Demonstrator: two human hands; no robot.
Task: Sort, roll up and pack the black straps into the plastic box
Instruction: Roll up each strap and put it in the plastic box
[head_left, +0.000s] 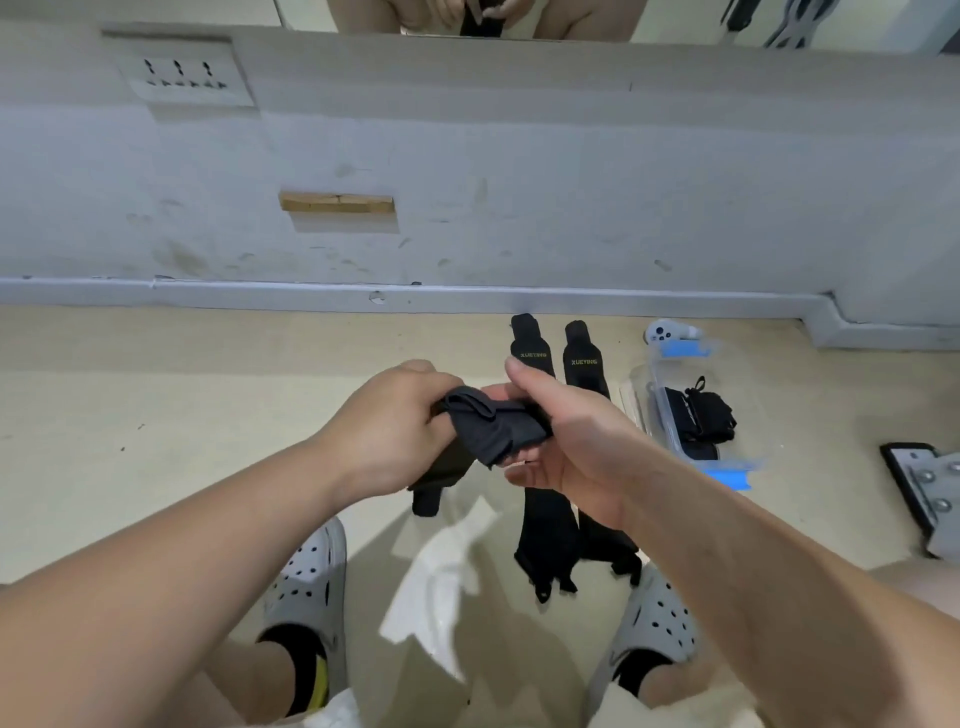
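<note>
Both hands hold one black strap above the floor, partly rolled into a bundle. My left hand grips its left end, with a loose tail hanging below the hand. My right hand curls round its right end, thumb on top. Two long black straps marked XUEYING lie flat side by side on the floor beneath my right hand. The clear plastic box with blue clips sits to the right and has rolled black straps inside.
A white controller lies by the wall beyond the box. A dark device on a metal bracket sits at the far right. White paper lies between my feet in grey clogs. The wall's baseboard runs behind.
</note>
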